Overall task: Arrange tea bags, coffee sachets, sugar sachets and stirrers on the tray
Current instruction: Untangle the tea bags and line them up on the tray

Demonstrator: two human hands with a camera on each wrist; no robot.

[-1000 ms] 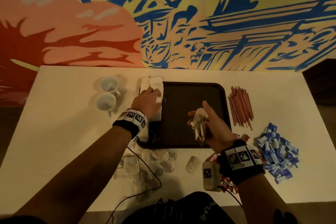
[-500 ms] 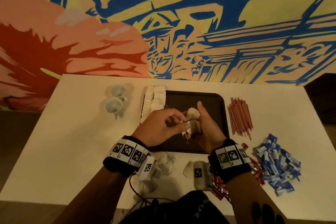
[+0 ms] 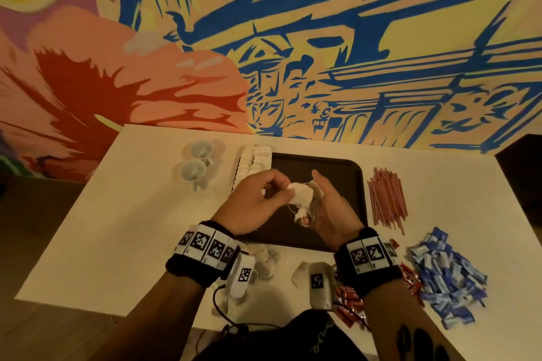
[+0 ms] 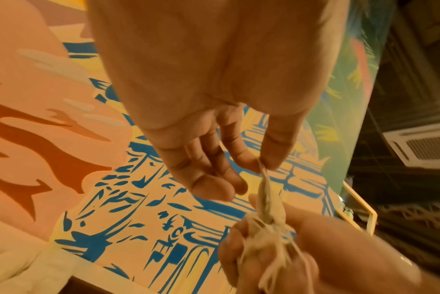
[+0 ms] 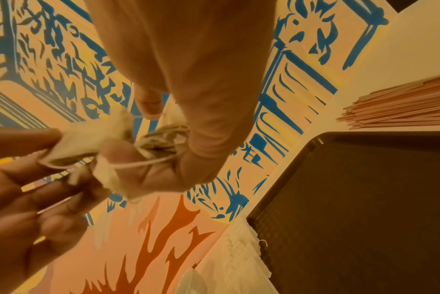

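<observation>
Together, left hand [image 3: 255,205] and right hand [image 3: 328,208] pinch tea bags [image 3: 302,199].

Counts, head view: 1 tray [image 3: 349,182], dark, on 1 white table [image 3: 117,228]. 2 white cups [image 3: 197,161] side by side, left of tray. 2 hands: left hand [image 3: 253,205] & right hand [image 3: 331,208], w/ a small clump of tea bags [image 3: 302,198] between them; at least 2 in it, exact no. can't tell, strings tangled. 1 row of tea bags [image 3: 253,163] along tray's left edge, too tightly packed to count. 1 loose heap of tea bags [image 3: 267,261] at near edge, partly hidden by wrists. 1 bundle of red stirrers [image 3: 387,196], dozens. 1 pile of blue sachets [image 3: 448,275], dozens. 1 pile of red sachets [image 3: 350,305], mostly hidden, no count.
</observation>
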